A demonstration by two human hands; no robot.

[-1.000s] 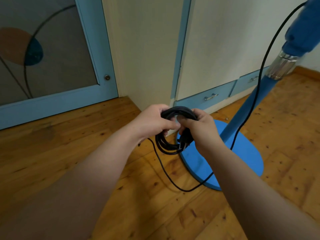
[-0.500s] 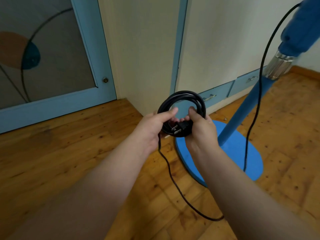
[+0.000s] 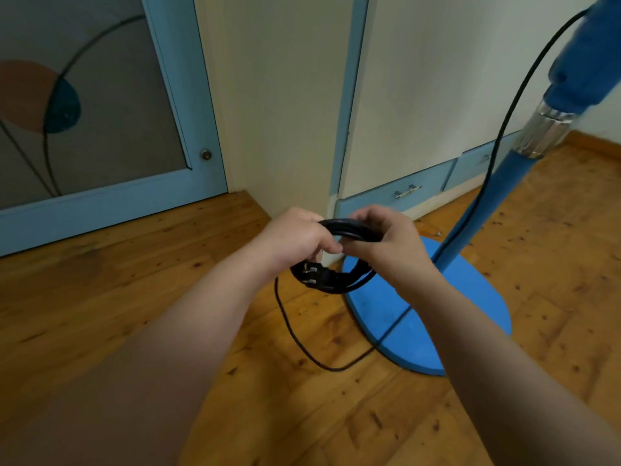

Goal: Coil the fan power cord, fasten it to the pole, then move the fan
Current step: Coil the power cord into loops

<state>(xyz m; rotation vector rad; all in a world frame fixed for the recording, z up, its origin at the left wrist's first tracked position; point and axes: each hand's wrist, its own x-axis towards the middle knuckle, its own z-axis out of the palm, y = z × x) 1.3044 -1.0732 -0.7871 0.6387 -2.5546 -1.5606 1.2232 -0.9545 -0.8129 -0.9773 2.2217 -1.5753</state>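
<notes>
Two hands share the work here: your left hand (image 3: 295,237) curls its fingers over the left side of the coiled black power cord (image 3: 339,288), and your right hand (image 3: 386,245) pinches the top of the same bundle between thumb and bent fingers, so neither hand is free. The coil hangs in the air between them, above the wooden plank floor (image 3: 134,297) and just over the near-left edge of the flat blue oval fan base (image 3: 463,317). The black two-pin plug (image 3: 311,274) shows at the lower left of the loops. Below it a loose run of cord (image 3: 300,344) drops from the bundle, sweeps across the floor and appears to cross the base toward the slanted blue fan pole (image 3: 487,203). From there it climbs beside the pole, past the shiny metal collar (image 3: 544,132), toward the upper right. I judge you to be near the end of the coiling step, with that slack not yet gathered and nothing fastened. The next move, as I read it, calls for taking in the slack, then carrying the bundle right to the pole and binding it there while one hand stops the loops from springing apart. No brand, label or writing can be read on cord, plug, base or pole.
</notes>
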